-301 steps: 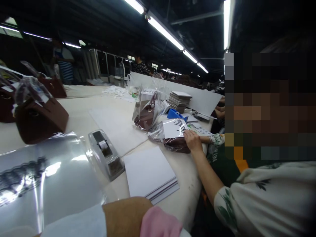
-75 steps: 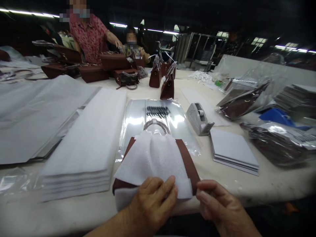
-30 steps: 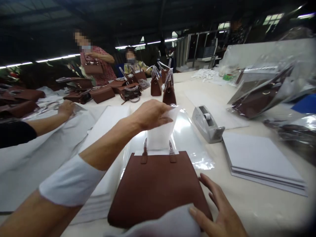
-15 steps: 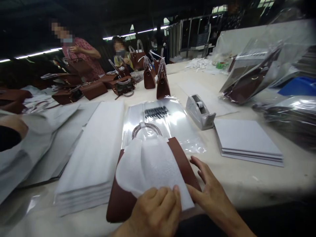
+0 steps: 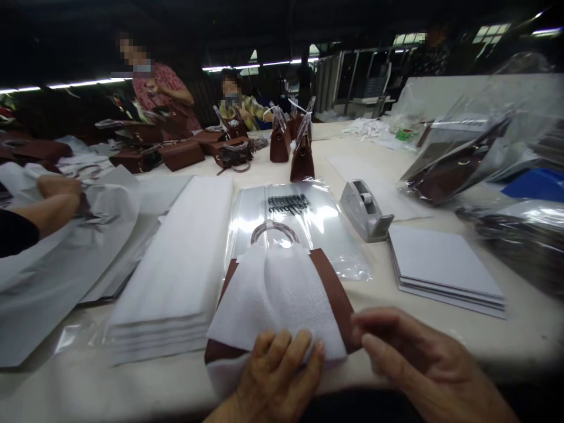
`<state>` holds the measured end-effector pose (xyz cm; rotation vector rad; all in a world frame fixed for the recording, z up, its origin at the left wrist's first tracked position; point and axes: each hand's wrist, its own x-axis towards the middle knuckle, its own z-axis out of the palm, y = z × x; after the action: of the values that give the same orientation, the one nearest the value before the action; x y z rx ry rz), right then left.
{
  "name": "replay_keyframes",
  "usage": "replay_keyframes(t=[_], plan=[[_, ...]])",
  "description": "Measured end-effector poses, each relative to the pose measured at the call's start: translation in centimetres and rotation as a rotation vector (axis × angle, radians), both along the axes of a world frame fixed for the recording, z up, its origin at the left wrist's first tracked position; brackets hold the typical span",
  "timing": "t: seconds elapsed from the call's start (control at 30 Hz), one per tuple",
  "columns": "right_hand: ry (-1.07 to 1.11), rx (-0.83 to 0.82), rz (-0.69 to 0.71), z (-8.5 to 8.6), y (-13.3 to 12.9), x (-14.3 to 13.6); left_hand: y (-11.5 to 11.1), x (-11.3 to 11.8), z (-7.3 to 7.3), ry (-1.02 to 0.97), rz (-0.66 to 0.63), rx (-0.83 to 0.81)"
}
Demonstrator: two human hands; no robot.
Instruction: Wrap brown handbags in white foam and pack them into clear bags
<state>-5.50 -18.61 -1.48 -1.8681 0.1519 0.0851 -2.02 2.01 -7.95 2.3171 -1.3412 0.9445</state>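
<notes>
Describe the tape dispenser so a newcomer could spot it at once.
Start at the long pale table and find the brown handbag under the white foam sheet. Beyond it to the right, beside the stack of white cards, sits the tape dispenser: the only grey, wedge-shaped thing there.

Left hand (image 5: 275,376): my palm faces down at the bottom edge of view, back of the hand toward me.
Left fingers (image 5: 304,351): spread a little and laid flat, the tips pointing away from me.
Left forearm: it runs off the bottom of the view; little of it shows.
Right hand (image 5: 416,361): just to the right of my left, loosely curled, somewhat blurred.
Right fingers (image 5: 374,346): the tips point left, toward my left hand; thumb and forefinger are close together.
Gap: my hands are near each other, not touching.
</notes>
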Motion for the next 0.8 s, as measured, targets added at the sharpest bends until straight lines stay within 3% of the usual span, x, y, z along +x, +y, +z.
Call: replay_keyframes(t=[0.07,0.13,0.3,0.47,0.57,0.7,0.8], plan=[[0.239,0.233,0.114,-0.2,1.3,-0.6,0.2,0.0,-0.3,0.016,-0.019,-0.025],[0.339,0.309,0.089,-1.3,2.5,-0.7,0.4,0.1,-0.6,0.016,-0.038,-0.046],[0.32,0.212,-0.056,-3.3,3.9,0.0,0.4,0.3,-0.5,-0.034,-0.079,-0.073],[0.28,0.142,-0.061,-2.9,3.9,-0.5,0.2,0.2,0.2,0.083,-0.037,0.07],[0.295,0.096,-0.132,-2.6,3.9,-1.4,0.1,0.2,0.2,0.129,-0.034,0.084],[0.257,0.18,-0.297,-2.9,4.9,-2.1,0.1,0.3,0.3,0.131,-0.04,0.089],[0.225,0.263,-0.371,-4.9,5.7,-2.6,0.2,0.5,0.6,0.118,-0.054,0.092]])
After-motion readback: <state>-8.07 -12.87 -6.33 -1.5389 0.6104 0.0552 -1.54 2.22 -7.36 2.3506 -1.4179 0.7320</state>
